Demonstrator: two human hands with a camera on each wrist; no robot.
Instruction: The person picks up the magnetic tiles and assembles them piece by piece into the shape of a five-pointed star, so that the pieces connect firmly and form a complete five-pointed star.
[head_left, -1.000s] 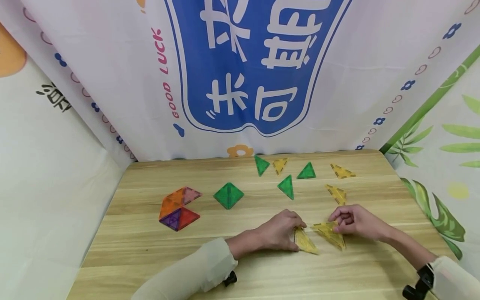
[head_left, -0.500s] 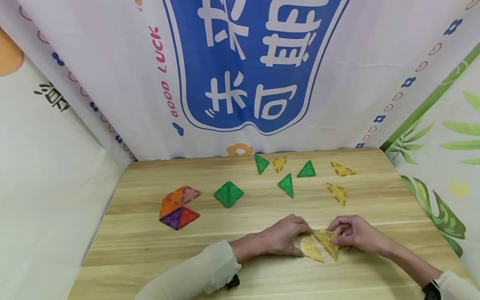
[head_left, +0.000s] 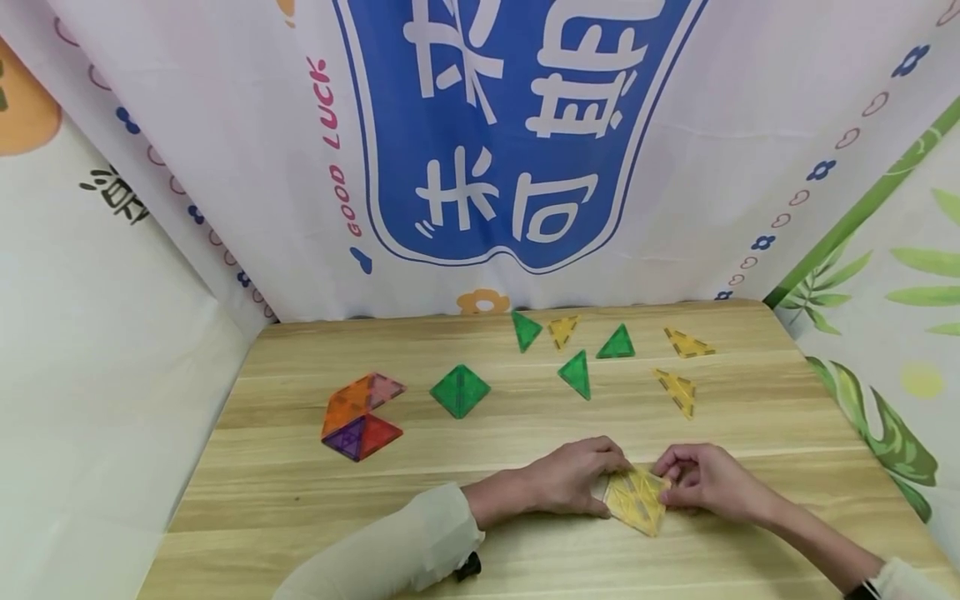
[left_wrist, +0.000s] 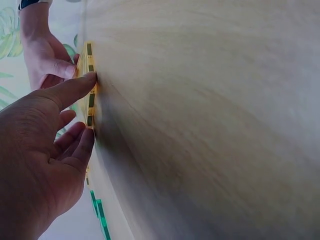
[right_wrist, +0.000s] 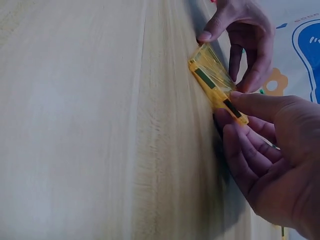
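Two yellow triangular magnetic tiles (head_left: 636, 502) lie edge to edge between the hands, near the front of the table. My left hand (head_left: 566, 479) holds the left tile, thumb and fingers at its ends. On the other side, my right hand (head_left: 708, 485) pinches the outer corner of the right tile between thumb and fingers. In the left wrist view the yellow tile (left_wrist: 91, 102) shows edge-on, dark magnets along its rim. The right wrist view shows the yellow tile (right_wrist: 220, 90) tilted, with right fingers beneath it.
Behind the hands lie loose yellow triangles (head_left: 678, 392) and green triangles (head_left: 576, 375). A joined green pair (head_left: 460, 392) sits left of them. Farther left is a joined group of orange, pink, purple and red tiles (head_left: 348, 406). A printed curtain (head_left: 480, 287) borders the wooden table (head_left: 337, 517).
My right hand has lowered its yellow tile and moved it toward the left one. The gap between the two tiles has closed. The left hand has shifted slightly right and nearer.
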